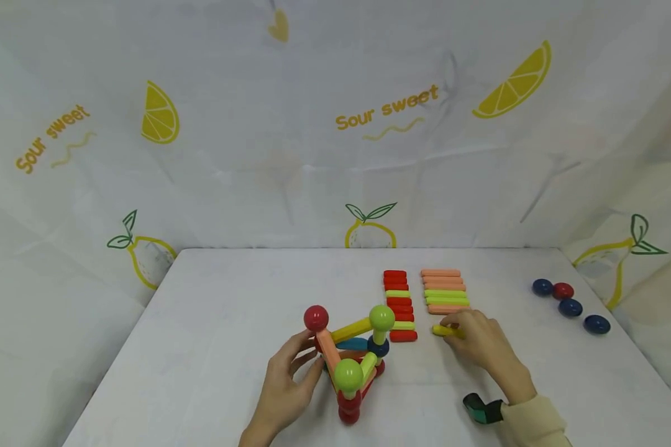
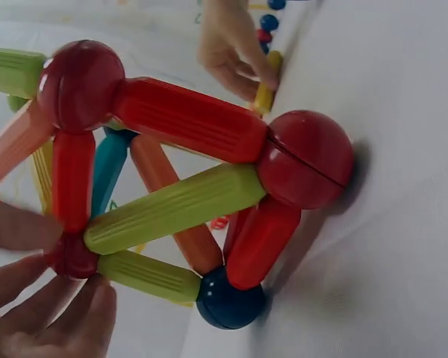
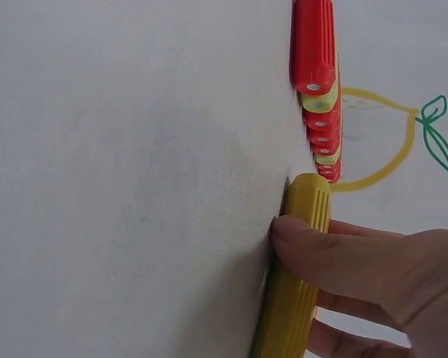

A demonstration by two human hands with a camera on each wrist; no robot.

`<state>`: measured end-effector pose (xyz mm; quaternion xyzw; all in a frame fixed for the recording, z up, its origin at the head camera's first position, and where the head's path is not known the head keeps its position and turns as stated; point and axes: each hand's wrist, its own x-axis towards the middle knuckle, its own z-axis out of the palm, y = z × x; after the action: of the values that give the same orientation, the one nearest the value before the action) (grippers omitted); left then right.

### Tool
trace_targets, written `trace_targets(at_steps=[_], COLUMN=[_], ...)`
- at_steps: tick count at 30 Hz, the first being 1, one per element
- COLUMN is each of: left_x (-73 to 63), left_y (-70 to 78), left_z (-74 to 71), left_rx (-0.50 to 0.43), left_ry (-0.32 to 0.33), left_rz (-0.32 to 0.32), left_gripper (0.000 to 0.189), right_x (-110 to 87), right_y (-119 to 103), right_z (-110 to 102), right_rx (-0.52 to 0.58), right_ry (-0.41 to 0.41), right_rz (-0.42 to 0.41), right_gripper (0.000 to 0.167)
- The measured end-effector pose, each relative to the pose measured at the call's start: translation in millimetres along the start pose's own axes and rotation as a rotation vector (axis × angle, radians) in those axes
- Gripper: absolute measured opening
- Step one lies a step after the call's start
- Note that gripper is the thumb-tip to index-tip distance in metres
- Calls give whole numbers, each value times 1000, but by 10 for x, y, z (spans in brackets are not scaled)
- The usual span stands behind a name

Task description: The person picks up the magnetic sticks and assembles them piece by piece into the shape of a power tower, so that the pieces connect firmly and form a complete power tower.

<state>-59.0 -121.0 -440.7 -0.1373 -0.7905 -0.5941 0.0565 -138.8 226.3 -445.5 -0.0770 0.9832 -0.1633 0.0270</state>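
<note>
A frame of coloured magnetic rods and balls (image 1: 349, 375) stands on the table in front of me, green and red balls at its upper corners. My left hand (image 1: 285, 382) holds it at its left side. In the left wrist view the thumb and fingers close around a small red ball (image 2: 73, 257) where several rods meet. Off to the right, my right hand (image 1: 478, 338) pinches a yellow rod (image 3: 295, 291) between thumb and fingers, low over the table. The rod's near end runs out of the right wrist view.
Behind the frame lies a column of red and lime rods (image 1: 399, 301). Beside it is a second column of peach and lime rods (image 1: 446, 292). Several blue balls (image 1: 597, 324) and one red ball (image 1: 563, 290) lie at the far right. A printed curtain (image 1: 291, 155) hangs behind the table.
</note>
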Motion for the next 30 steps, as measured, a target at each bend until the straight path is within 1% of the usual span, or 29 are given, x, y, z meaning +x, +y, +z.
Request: trace_targets(at_steps=[2, 3, 4, 6, 8, 9, 10, 11, 12, 13, 15, 17, 18, 20, 21, 22, 23, 25, 26, 28, 30], left_x=[-34, -53, -70, -102, -117, -119, -122, -123, -119, -112, -104, -91, -83, -79, -79, -83, -86, -93, -95, -94, -100], left_y=[53, 74, 100, 150, 182, 193, 210, 220, 220, 219, 220, 209, 205, 199, 188, 176, 166, 143, 123, 102, 86], left_z=[2, 4, 17, 73, 162, 208, 252, 284, 304, 310, 288, 239, 214, 175, 163, 154, 150, 150, 151, 161, 172], left_rx=[-39, -36, -28, 25, 95, 122, 136, 154, 159, 162, 148, 119, 95, 61, 51, 48, 50, 60, 67, 92, 114], left_ry=[-52, -88, -119, -157, -154, -143, -129, -116, -105, -103, -130, -201, -244, -318, -343, -357, -358, -331, -312, -265, -222], left_rz=[-77, -94, -122, -185, -220, -230, -262, -264, -246, -213, -159, -96, -75, -59, -41, -23, -6, 38, 73, 131, 170], left_gripper=[72, 80, 89, 106, 122, 126, 128, 129, 127, 123, 117, 109, 103, 85, 75, 64, 54, 35, 30, 26, 24], right_x=[-2, -6, -11, -25, -38, -45, -54, -64, -75, -92, -138, -201, -243, -334, -383, -428, -477, -559, -593, -641, -679], right_y=[-7, -14, -25, -66, -137, -184, -238, -298, -366, -436, -585, -744, -827, -990, -1069, -1142, -1207, -1313, -1353, -1407, -1439], right_z=[-9, -14, -21, -47, -101, -137, -179, -225, -280, -336, -457, -589, -658, -783, -839, -885, -926, -977, -987, -986, -962], right_rx=[4, 4, 5, 13, 46, 71, 100, 136, 168, 202, 269, 339, 374, 447, 479, 514, 537, 580, 596, 622, 642], right_ry=[-3, 3, 15, 57, 117, 152, 188, 224, 258, 296, 375, 451, 485, 535, 550, 555, 546, 508, 486, 434, 390], right_rz=[6, 3, -3, -27, -64, -89, -116, -148, -180, -213, -284, -341, -362, -403, -422, -444, -463, -510, -538, -592, -629], right_gripper=[23, 24, 26, 29, 32, 33, 34, 35, 35, 36, 38, 39, 41, 42, 44, 44, 45, 47, 48, 48, 47])
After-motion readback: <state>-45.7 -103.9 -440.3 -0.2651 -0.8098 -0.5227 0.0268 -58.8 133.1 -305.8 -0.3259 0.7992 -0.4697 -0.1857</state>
